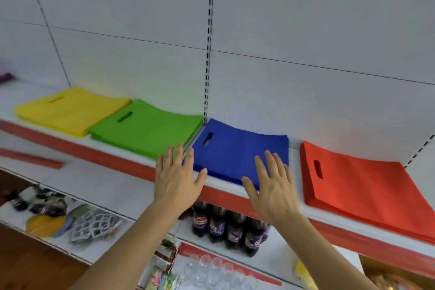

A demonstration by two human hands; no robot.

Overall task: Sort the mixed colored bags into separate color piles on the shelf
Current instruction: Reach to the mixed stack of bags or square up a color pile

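Observation:
Four flat piles of bags lie side by side on the white shelf [296,198]: yellow [70,110], green [146,129], blue [237,148] and red [360,186]. Each pile shows a cut-out handle slot. My left hand [176,176] is spread with straight fingers at the blue pile's front left corner, its fingertips reaching the gap between green and blue. My right hand [273,186] is also spread, fingers straight, over the blue pile's front right corner. Neither hand holds anything.
The shelf has a red front strip [94,153] and a slotted upright [208,54] behind the green-blue gap. Below stand dark soda bottles [226,226], clear glasses [211,271], and packaged goods [70,216]. A purple object [6,76] sits far left.

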